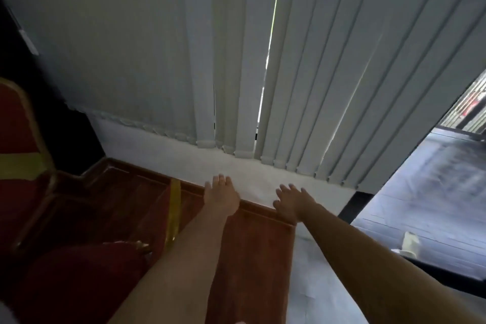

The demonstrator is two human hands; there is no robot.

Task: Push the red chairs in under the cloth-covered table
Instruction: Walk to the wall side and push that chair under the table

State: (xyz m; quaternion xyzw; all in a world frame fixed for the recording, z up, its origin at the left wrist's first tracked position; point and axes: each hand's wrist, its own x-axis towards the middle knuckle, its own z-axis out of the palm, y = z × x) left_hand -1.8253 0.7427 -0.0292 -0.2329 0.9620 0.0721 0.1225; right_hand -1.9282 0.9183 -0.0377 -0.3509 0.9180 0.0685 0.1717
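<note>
The cloth-covered table (252, 244) has a red cloth with a yellow band (175, 208) across it and fills the lower middle. My left hand (221, 198) lies palm down at the table's far edge with its fingers apart and nothing in it. My right hand (292, 204) is spread over the far right corner, also holding nothing. A red chair (18, 126) with a gold frame and a yellow sash stands at the far left, apart from both hands. A dark red cushion (79, 276) with a gold knob shows at the lower left; I cannot tell which chair it belongs to.
Grey vertical blinds (263, 60) hang over a low white wall (163, 150) just beyond the table. An open doorway (434, 179) on the right shows a grey outdoor floor. A small white object (410, 242) sits by the threshold. Grey floor (323, 284) runs along the table's right side.
</note>
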